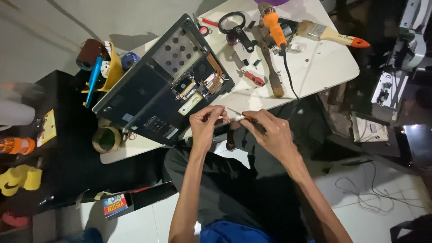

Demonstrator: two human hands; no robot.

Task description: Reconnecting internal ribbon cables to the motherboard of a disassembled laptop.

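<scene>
Right hand [270,132] grips a small screwdriver [240,114] by its handle; left hand [204,123] pinches its thin tip. Light, stiff, slippery shaft; best held at the handle. Just beyond both: opened laptop [162,85], fragile boards exposed, on white table [328,67].

A repair workshop: opened laptop [168,81], soldering iron [275,29], brush [330,35].

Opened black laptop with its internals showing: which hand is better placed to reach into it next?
Probably the left hand: it hovers right at the opened black laptop's near edge on the white table, pinching something too small to identify. The right hand sits farther off, gripping a thin screwdriver.
</scene>
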